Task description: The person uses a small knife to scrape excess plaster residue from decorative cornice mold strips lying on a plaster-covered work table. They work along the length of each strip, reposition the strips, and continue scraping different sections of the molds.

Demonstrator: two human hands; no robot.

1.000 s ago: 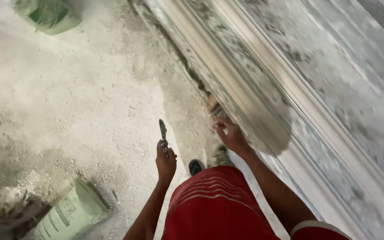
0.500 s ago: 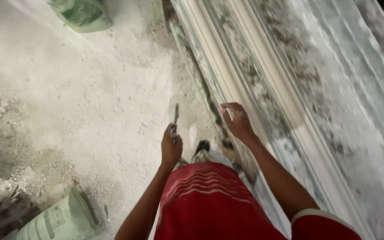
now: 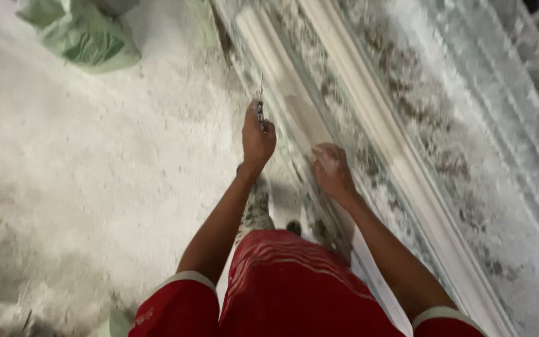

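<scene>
bench: long white plaster-crusted casting bench (image 3: pixel 519 187), on the far side of both hands, stretching away from the right grip; rough, caked and mottled grey.
moulding: long white plaster cornice moulding strip (image 3: pixel 369 118), lying along the bench just beyond the right hand's fingertips. Judgement: stiff but brittle, heavy for its length and likely to snap if lifted from one end, so support it at several points underneath and keep off the thin edges. The surface looks powdery and could be slick if wet; cannot tell whether it has set.
floor: dusty pale grey concrete floor (image 3: pixel 82 187), on the near side of the left grip, under the person.
sack: crumpled pale green bag (image 3: pixel 88 40), well apart from the left grip, up and to its outer side, lying on the floor. Looks soft and slumped.
shorts: red striped shorts (image 3: pixel 288 287), below both hands.
right hand: plaster-whitened right hand (image 3: pixel 332 171), grip apart, fingers spread flat on the bench edge beside the moulding, holding nothing.
left hand: left hand (image 3: pixel 257 137), grip clamped around the handle of a tool.
tool: thin dark-handled metal blade tool (image 3: pixel 260 103), upright in the left grip, tip above the fist and near the moulding's near edge. Judgement: light, stiff, narrow; hold by the handle, since plaster film may make it slippery.
</scene>
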